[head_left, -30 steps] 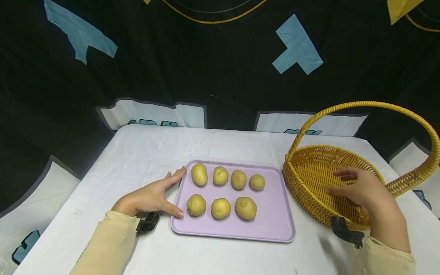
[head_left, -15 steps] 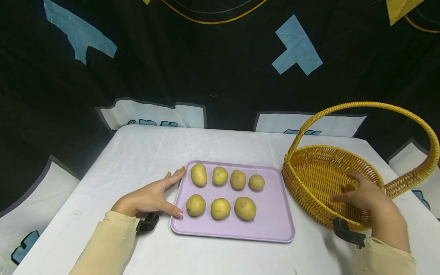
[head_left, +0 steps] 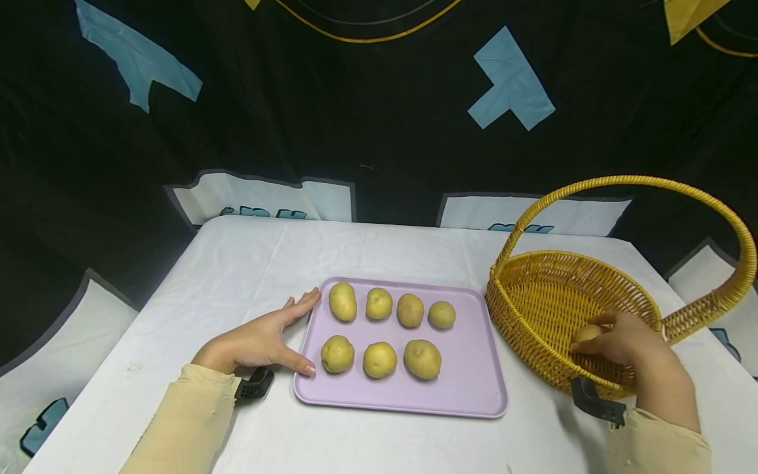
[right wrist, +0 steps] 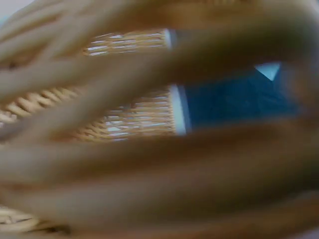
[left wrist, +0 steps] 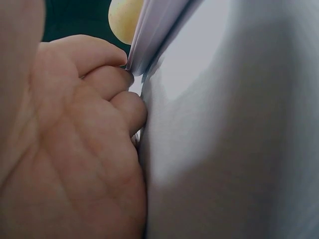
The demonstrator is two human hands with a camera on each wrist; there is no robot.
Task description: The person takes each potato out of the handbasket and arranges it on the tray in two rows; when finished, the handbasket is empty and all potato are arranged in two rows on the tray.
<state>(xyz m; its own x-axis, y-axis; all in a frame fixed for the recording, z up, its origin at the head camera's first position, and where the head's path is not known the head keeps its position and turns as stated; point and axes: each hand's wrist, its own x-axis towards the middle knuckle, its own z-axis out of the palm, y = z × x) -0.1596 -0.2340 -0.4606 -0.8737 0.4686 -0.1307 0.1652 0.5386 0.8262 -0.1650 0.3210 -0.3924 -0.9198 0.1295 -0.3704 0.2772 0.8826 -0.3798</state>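
A lilac tray (head_left: 468,382) carries several potatoes (head_left: 423,359) in two rows. My left hand (head_left: 260,339) rests at the tray's left edge, thumb and index finger spread apart along the rim. The left wrist view shows its fingers (left wrist: 107,82) against the tray edge (left wrist: 149,45), with one potato (left wrist: 124,20) above. Inside the yellow wicker basket (head_left: 533,299), my right hand (head_left: 633,342) holds a potato (head_left: 589,333) between thumb and fingers, low near the front wall. Blurred wicker strands (right wrist: 139,117) fill much of the right wrist view, and that potato cannot be made out there.
The basket's tall arched handle (head_left: 628,180) rises above my right hand. A white cloth (head_left: 237,263) covers the table. Behind stands a black backdrop (head_left: 331,118) with blue and yellow shapes. Black camera mounts sit at both wrists.
My right hand, first apparently without anything in its fingers, has reached lower into the basket and taken hold of a potato. The left hand and the tray stay put.
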